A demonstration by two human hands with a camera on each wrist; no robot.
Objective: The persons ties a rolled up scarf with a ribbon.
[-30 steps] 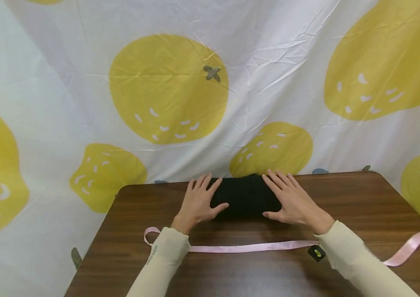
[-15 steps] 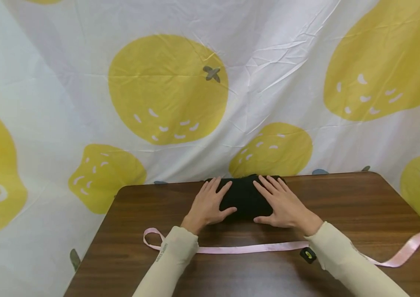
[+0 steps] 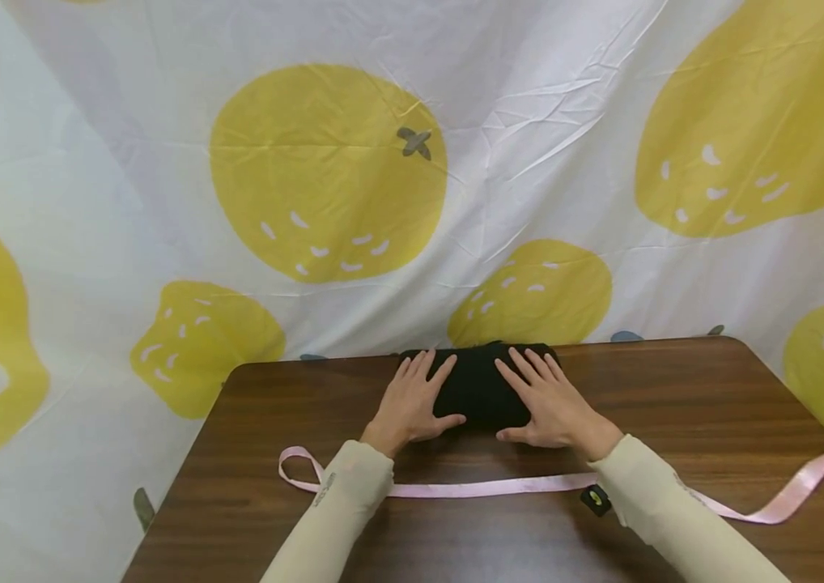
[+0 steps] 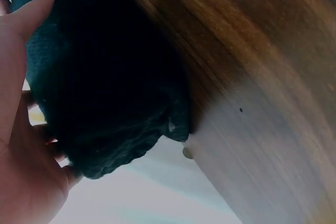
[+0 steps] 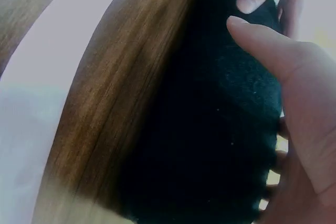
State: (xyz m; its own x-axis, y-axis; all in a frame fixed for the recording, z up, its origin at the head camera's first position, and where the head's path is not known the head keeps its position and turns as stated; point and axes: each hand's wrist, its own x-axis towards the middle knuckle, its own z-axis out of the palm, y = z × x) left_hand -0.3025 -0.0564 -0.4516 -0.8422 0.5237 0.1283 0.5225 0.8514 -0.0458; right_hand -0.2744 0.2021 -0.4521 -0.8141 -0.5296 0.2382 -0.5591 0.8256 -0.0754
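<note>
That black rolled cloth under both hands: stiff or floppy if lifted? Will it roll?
Black rolled cloth looks like soft knit, so probably floppy and light. Its rounded shape may roll or unroll once the left hand and right hand lift off.

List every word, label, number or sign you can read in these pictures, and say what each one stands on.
Small dark print on the left sleeve: too small and blurred to read.
Yellow mark on the small black tag by the right sleeve: a mark only, no readable letters.
Black rolled cloth, pink ribbon, wooden table and fruit-patterned backdrop: no text on any of them.
</note>
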